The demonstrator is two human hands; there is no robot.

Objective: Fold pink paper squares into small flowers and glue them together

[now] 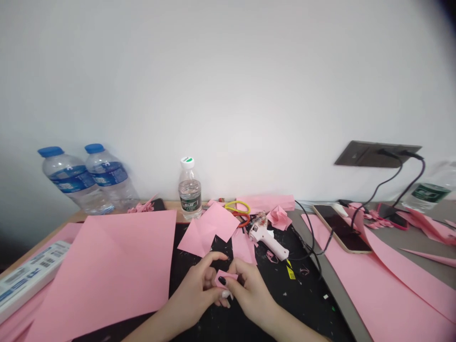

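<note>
A small folded piece of pink paper [221,275] is held between my two hands, low in the middle of the view. My left hand [200,286] grips its left side, with the index finger curved above it. My right hand [246,287] pinches its right side, the dark-nailed thumb lying on the paper. Just beyond my hands lie pink paper squares [220,222], a white glue gun [269,240] and a folded pink paper flower [280,217]. Scissors with yellow and orange handles [238,207] are partly covered by the paper.
Large pink sheets [121,266] cover the left side, beside a long white box [30,275]. Bottles [190,194] stand along the wall. At the right are a phone [342,228], more pink sheets [388,285] and black cables [313,237] near a wall socket [370,154].
</note>
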